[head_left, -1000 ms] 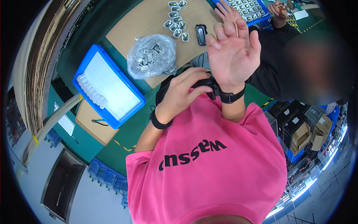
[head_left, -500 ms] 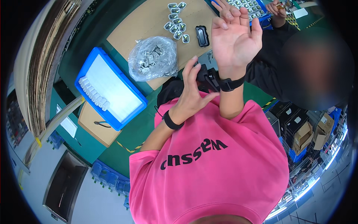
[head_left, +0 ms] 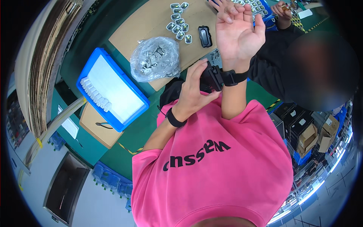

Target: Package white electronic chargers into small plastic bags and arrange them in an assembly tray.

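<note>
My right hand [head_left: 238, 39] is held palm up over the table, fingers loosely curled and apart, with nothing in it. A black strap [head_left: 235, 77] goes round its wrist and carries a black box-shaped device [head_left: 212, 76]. My left hand [head_left: 193, 89] grips this device, fingers along its upper side and thumb at the lower edge. Another black band [head_left: 175, 118] circles my left wrist. Beyond the left hand, a clear plastic bag [head_left: 155, 60] of small metallic pieces sits on the brown tabletop [head_left: 138, 24]. A black oblong case [head_left: 205, 36] lies near my right hand.
Several small white-rimmed parts [head_left: 177, 17] lie at the far side. On the left, a blue tray [head_left: 124, 125] holds a row of white pieces [head_left: 94, 94]; pliers [head_left: 104, 125] lie beside it. A co-worker's dark sleeve [head_left: 266, 72] and hand [head_left: 281, 10] are at right.
My left fingers have closed in on the black device, which has shifted and turned slightly. The right hand stays palm up, nearly in place.
</note>
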Tool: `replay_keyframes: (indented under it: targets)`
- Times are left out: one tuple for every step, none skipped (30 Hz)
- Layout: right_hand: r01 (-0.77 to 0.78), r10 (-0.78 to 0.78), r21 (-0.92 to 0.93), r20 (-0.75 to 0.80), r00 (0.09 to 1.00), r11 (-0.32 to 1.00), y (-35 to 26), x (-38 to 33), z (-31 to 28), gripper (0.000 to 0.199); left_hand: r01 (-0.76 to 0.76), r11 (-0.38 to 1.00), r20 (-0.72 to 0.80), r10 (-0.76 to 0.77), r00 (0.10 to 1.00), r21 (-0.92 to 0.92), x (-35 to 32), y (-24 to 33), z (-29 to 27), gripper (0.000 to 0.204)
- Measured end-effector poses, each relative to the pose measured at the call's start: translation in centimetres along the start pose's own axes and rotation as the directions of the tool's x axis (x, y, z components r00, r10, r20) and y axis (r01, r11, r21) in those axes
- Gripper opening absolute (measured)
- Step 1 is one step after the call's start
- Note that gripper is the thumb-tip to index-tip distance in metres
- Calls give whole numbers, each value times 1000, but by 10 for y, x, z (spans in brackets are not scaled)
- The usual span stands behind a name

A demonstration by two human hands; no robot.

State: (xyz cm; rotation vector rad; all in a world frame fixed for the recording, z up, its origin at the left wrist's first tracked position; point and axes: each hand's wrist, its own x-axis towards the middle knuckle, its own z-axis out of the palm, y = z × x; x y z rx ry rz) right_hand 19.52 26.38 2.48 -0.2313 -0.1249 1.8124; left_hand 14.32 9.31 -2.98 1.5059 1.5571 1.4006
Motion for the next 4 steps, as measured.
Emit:
replay_keyframes:
  targets:
    - [-10, 10, -19, 10, 1000, 1000, -1, 1, -4, 25, 15, 1000, 9, -15, 1000, 4, -1, 0, 1, 92]
    - [-10, 10, -19, 15, 1000, 1000, -3, 4, -11, 25, 11, 1000, 6, -11, 1000, 4, 1, 0, 1, 92]
    - [-74, 82, -107, 67, 994, 991, -8, 8, -25, 27, 34, 998, 91, -38, 995, 47, 4, 2, 1, 95]
    - [-133, 156, -197, 110, 982, 971, -12, 10, -34, 29, 54, 994, 176, -70, 982, 91, 7, 3, 1, 97]
